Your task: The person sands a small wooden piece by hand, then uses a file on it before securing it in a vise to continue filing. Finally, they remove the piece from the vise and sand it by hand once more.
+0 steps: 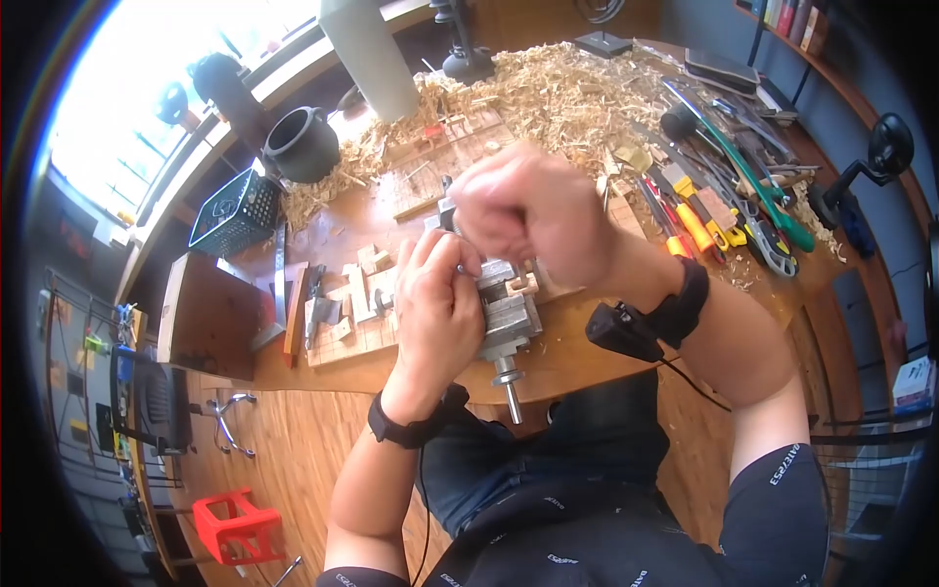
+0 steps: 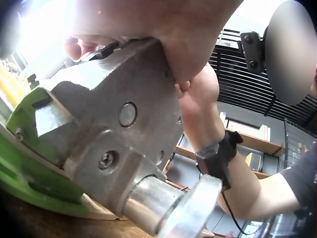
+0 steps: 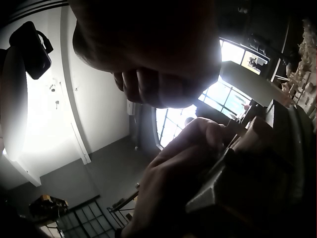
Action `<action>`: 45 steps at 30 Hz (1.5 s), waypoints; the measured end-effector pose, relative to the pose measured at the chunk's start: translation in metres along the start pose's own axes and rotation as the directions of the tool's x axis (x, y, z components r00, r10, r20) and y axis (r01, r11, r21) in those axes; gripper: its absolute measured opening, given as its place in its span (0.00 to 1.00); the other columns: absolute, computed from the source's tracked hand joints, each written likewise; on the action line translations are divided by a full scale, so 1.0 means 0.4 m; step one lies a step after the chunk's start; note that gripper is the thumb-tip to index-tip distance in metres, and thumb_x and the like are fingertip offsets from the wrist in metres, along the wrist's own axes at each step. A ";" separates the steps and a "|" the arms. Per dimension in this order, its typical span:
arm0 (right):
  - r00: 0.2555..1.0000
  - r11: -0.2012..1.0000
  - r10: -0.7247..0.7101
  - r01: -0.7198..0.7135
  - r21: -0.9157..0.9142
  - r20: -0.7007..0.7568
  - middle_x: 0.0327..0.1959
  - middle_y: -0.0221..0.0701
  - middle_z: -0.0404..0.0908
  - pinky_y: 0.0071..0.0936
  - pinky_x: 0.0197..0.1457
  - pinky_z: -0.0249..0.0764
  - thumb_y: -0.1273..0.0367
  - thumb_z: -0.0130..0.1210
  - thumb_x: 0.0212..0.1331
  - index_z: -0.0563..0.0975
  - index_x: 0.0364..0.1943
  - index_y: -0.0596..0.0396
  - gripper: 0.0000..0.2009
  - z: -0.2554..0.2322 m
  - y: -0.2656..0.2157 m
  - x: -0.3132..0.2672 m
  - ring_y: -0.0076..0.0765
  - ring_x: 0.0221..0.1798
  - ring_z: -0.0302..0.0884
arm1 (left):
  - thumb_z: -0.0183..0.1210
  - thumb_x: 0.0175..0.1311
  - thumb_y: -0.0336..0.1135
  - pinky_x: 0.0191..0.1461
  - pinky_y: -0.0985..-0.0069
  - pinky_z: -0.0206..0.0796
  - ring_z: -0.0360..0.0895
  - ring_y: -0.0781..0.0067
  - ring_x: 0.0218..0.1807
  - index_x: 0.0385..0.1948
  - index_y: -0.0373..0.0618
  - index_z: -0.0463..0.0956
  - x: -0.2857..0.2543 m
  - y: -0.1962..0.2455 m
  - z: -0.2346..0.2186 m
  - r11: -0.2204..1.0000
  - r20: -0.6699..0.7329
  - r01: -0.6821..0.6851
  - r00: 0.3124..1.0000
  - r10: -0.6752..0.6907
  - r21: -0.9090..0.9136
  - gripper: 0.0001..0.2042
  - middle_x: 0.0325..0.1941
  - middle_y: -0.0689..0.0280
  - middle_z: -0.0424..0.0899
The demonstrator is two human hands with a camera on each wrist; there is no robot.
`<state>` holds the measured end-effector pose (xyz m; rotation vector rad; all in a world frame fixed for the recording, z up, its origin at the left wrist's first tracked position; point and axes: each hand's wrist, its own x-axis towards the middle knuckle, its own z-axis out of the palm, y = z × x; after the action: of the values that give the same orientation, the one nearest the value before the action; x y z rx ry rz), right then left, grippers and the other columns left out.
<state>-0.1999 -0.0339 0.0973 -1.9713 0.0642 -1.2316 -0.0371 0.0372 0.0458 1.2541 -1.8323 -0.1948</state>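
A metal vise (image 1: 509, 318) stands at the table's front edge, its screw end pointing toward me. My left hand (image 1: 438, 303) lies along its left side, fingers curled, pinching a thin metal tool whose small dark end shows beside the thumb. In the left wrist view this hand rests against the vise body (image 2: 133, 99). My right hand (image 1: 538, 210), blurred, is raised just above and beyond the left, its fingers curled in. In the right wrist view the curled fingers (image 3: 148, 87) hide whatever lies inside, and a rounded wood piece (image 3: 255, 134) shows beside the left hand (image 3: 183, 158).
Wood shavings (image 1: 558, 88) cover the back of the table. Saws, cutters and other hand tools (image 1: 724, 205) lie at the right. Wood offcuts (image 1: 362, 293) sit on a board left of the vise. A green basket (image 1: 235, 210), dark pot (image 1: 301, 147) and wooden box (image 1: 210, 318) stand farther left.
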 end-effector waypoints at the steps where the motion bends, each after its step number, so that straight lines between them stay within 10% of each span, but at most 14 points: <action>1: 0.969 0.900 0.245 -0.237 0.365 0.025 0.15 0.29 0.60 0.25 0.22 0.52 0.71 0.40 0.66 0.57 0.14 0.53 0.19 -0.004 -0.018 0.003 0.24 0.17 0.54 | 0.47 0.55 0.18 0.50 0.55 0.63 0.70 0.47 0.42 0.33 0.40 0.77 0.002 0.001 0.002 1.000 -0.005 0.004 1.000 -0.004 0.001 0.10 0.37 0.55 0.76; 6: 1.000 0.999 0.002 -0.003 0.044 0.012 0.15 0.29 0.60 0.25 0.24 0.52 0.70 0.39 0.69 0.58 0.14 0.54 0.21 0.001 -0.009 0.019 0.24 0.18 0.54 | 0.47 0.54 0.17 0.50 0.57 0.63 0.70 0.48 0.43 0.30 0.40 0.75 0.002 0.006 -0.002 1.000 0.005 0.011 1.000 -0.011 0.026 0.09 0.36 0.57 0.77; 17: 0.998 0.998 -0.057 0.058 0.014 -0.022 0.15 0.29 0.60 0.24 0.21 0.55 0.73 0.41 0.67 0.57 0.14 0.55 0.19 0.021 0.002 0.021 0.24 0.16 0.55 | 0.48 0.56 0.17 0.52 0.57 0.65 0.73 0.47 0.45 0.34 0.40 0.79 0.005 -0.002 0.000 0.999 -0.030 -0.045 0.999 0.046 0.024 0.12 0.40 0.55 0.81; 18: 0.962 0.913 0.271 -0.248 0.323 -0.029 0.16 0.29 0.62 0.27 0.21 0.55 0.73 0.42 0.67 0.58 0.14 0.55 0.19 0.013 -0.026 0.015 0.25 0.17 0.57 | 0.48 0.57 0.17 0.54 0.57 0.66 0.75 0.45 0.47 0.36 0.40 0.80 0.002 -0.001 -0.005 0.998 0.038 0.035 0.999 -0.037 0.059 0.12 0.41 0.54 0.82; 19: 0.962 0.913 0.273 -0.250 0.323 -0.025 0.16 0.29 0.62 0.27 0.21 0.55 0.73 0.42 0.67 0.58 0.14 0.55 0.19 0.020 -0.014 0.016 0.25 0.17 0.57 | 0.48 0.57 0.17 0.54 0.57 0.66 0.75 0.45 0.47 0.36 0.40 0.80 -0.004 -0.006 -0.002 0.998 0.035 0.038 0.999 -0.040 0.058 0.12 0.41 0.54 0.82; 21: 0.922 0.915 -0.387 0.383 -0.127 -0.001 0.16 0.29 0.62 0.30 0.22 0.55 0.73 0.46 0.64 0.60 0.15 0.56 0.18 0.055 0.034 0.027 0.27 0.18 0.58 | 0.49 0.57 0.17 0.54 0.56 0.67 0.76 0.43 0.49 0.35 0.39 0.79 -0.016 -0.019 0.009 0.995 0.015 0.065 0.998 -0.063 -0.078 0.10 0.41 0.52 0.82; 22: 0.852 0.852 -0.523 0.522 -0.036 -0.013 0.15 0.34 0.62 0.34 0.22 0.64 0.73 0.57 0.51 0.66 0.20 0.57 0.11 0.089 0.050 0.044 0.38 0.17 0.66 | 0.49 0.57 0.17 0.54 0.56 0.67 0.76 0.43 0.49 0.35 0.39 0.79 -0.020 -0.011 0.012 0.995 0.016 0.064 0.998 -0.063 -0.078 0.10 0.41 0.52 0.82; 28: 0.946 0.942 -0.324 0.323 -0.093 0.007 0.14 0.27 0.63 0.34 0.22 0.65 0.73 0.55 0.52 0.66 0.19 0.52 0.10 0.049 0.033 0.077 0.33 0.17 0.67 | 0.52 0.60 0.19 0.52 0.51 0.68 0.76 0.39 0.47 0.43 0.36 0.77 -0.019 -0.017 0.010 0.998 -0.049 0.063 0.997 -0.063 0.006 0.11 0.41 0.48 0.81; 36: 0.916 0.901 -0.401 0.389 -0.192 -0.027 0.16 0.30 0.64 0.32 0.24 0.65 0.76 0.56 0.51 0.64 0.18 0.52 0.12 0.074 0.049 0.062 0.35 0.18 0.68 | 0.51 0.59 0.19 0.50 0.50 0.69 0.76 0.36 0.44 0.41 0.35 0.76 -0.033 -0.034 0.017 0.978 -0.003 0.199 0.980 -0.199 -0.069 0.10 0.42 0.44 0.79; 39: 0.863 0.822 -0.505 0.467 -0.326 -0.037 0.16 0.30 0.65 0.33 0.25 0.67 0.75 0.56 0.52 0.66 0.20 0.53 0.10 0.109 0.061 0.070 0.36 0.19 0.70 | 0.51 0.60 0.19 0.49 0.50 0.69 0.76 0.36 0.44 0.40 0.35 0.76 -0.028 -0.016 0.021 1.000 -0.200 -0.001 0.980 0.002 0.004 0.09 0.41 0.44 0.79; 40: 0.933 0.951 -0.296 0.308 -0.030 0.203 0.16 0.30 0.66 0.32 0.27 0.68 0.75 0.57 0.53 0.68 0.22 0.54 0.09 0.088 0.068 0.082 0.36 0.20 0.70 | 0.52 0.64 0.22 0.51 0.53 0.69 0.78 0.41 0.47 0.42 0.34 0.77 -0.036 -0.007 0.020 0.998 -0.195 0.066 0.979 -0.066 -0.008 0.08 0.44 0.45 0.81; 43: 0.871 0.835 -0.485 0.488 -0.253 0.082 0.15 0.30 0.66 0.33 0.26 0.67 0.75 0.58 0.52 0.68 0.22 0.54 0.09 0.073 0.073 0.103 0.36 0.18 0.69 | 0.53 0.65 0.23 0.53 0.57 0.70 0.80 0.48 0.47 0.44 0.33 0.78 -0.030 -0.025 0.024 0.998 -0.261 0.068 0.963 -0.070 -0.017 0.09 0.45 0.47 0.83; 45: 0.979 0.985 -0.173 0.174 -0.002 0.103 0.15 0.30 0.66 0.34 0.27 0.69 0.76 0.58 0.49 0.69 0.22 0.54 0.08 0.041 0.044 0.091 0.40 0.18 0.69 | 0.47 0.58 0.17 0.47 0.53 0.68 0.76 0.39 0.42 0.45 0.36 0.73 -0.021 -0.008 0.022 0.994 -0.254 0.103 0.961 -0.109 -0.038 0.14 0.39 0.46 0.78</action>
<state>-0.1619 -0.0516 0.1094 -2.0819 -0.1567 -1.2386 -0.0406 0.0396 0.0339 1.2976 -1.5399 -0.1072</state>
